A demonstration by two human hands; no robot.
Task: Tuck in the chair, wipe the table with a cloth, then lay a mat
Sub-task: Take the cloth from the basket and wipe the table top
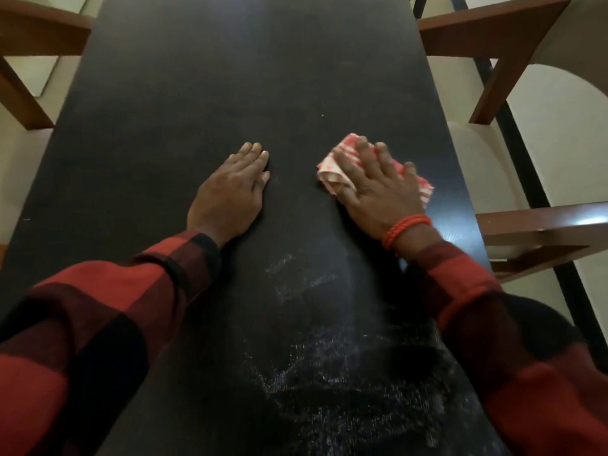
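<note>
A long black table (204, 93) runs away from me. My right hand (378, 185) lies flat with spread fingers on a folded red-and-white checked cloth (332, 169), pressing it onto the table right of centre. My left hand (230, 192) rests palm down on the bare tabletop, fingers straight, about a hand's width left of the cloth. Damp wipe streaks (329, 357) show on the near part of the table. No mat is in view.
Brown wooden chairs with cream seats stand along both sides: one at the far right (493, 34), one at the near right (543, 232), one at the far left (29, 41). A pale floor shows around them.
</note>
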